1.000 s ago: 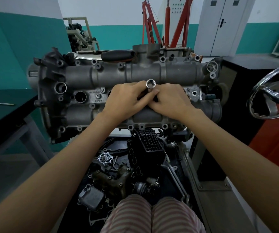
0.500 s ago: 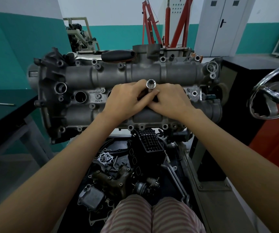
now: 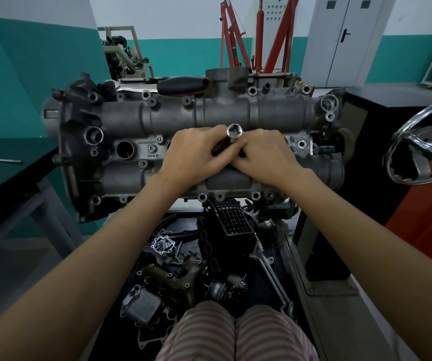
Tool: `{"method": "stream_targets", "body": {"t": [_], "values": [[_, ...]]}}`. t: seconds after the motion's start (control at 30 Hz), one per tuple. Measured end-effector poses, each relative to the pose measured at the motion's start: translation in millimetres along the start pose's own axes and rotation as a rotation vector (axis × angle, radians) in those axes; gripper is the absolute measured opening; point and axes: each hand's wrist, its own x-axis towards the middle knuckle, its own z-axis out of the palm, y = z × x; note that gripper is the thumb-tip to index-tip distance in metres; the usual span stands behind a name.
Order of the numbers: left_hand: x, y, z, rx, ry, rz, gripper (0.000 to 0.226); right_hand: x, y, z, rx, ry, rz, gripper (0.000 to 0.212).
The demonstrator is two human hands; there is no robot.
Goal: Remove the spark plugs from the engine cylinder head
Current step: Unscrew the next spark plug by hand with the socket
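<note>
Head view: I am looking down on the engine cylinder head, which lies across in front of me, and both my hands meet at its middle. My left hand curls its fingers round the shaft of a socket tool that stands up out of the cylinder head, its shiny open end toward me. My right hand presses against it from the other side, fingers bent onto the same tool, the two hands touching. The spark plugs themselves are hidden from me under my hands. Left of my hands on the cylinder head, an open round plug well shows dark. On the far edge of the cylinder head lies a black tool handle. Below its near edge, loose engine parts lie in a heap, just beyond my striped knees.
</note>
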Motion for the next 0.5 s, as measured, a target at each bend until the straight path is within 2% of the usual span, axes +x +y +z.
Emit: {"method": "stream_targets", "body": {"t": [0.2,0.37,0.5], "values": [[-2.0,0.0,1.5,0.037,0.016,0.019,0.028,0.6,-0.3,-0.2,0.018,-0.011,0.018,0.037],[-1.9,-2.2,1.6,0.028,-0.018,-0.004,0.05,-0.2,0.1,-0.5,0.008,-0.017,0.036,0.036],[-1.8,-0.1,-0.4,-0.01,-0.004,0.013,0.037,-0.2,-1.4,-1.2,-0.001,-0.028,0.025,0.026]]}}
